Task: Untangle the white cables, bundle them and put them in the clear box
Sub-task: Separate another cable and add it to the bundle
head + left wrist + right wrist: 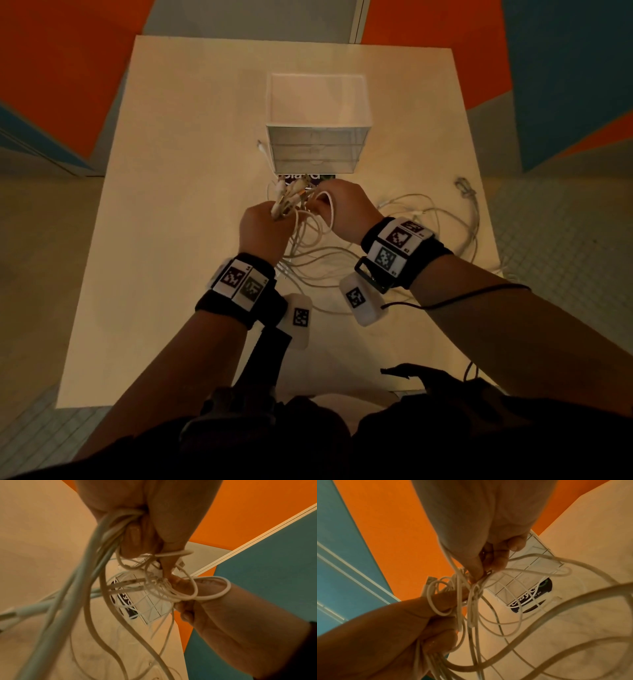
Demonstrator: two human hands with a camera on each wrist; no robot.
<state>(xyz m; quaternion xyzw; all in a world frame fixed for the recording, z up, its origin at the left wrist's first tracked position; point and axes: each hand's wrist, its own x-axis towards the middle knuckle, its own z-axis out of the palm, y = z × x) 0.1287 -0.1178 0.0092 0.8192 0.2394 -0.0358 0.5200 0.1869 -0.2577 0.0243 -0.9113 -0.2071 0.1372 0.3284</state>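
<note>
Both hands hold a tangle of white cables (308, 236) above the table, just in front of the clear box (318, 120). My left hand (265, 226) grips a bunch of cable strands and plug ends in its fist; the left wrist view shows the strands (109, 534) running out below its curled fingers. My right hand (339, 205) pinches a knot of thin cable (476, 585) with thumb and fingertips, and a loop (329, 209) lies over its fingers. More cable (428, 219) trails loose over the table to the right.
The clear box is a small set of drawers, with a dark printed card (308, 178) under its front edge. A grey cable with a plug (464, 186) lies near the table's right edge. One cable end (261, 145) lies left of the box. Light wooden table (171, 205).
</note>
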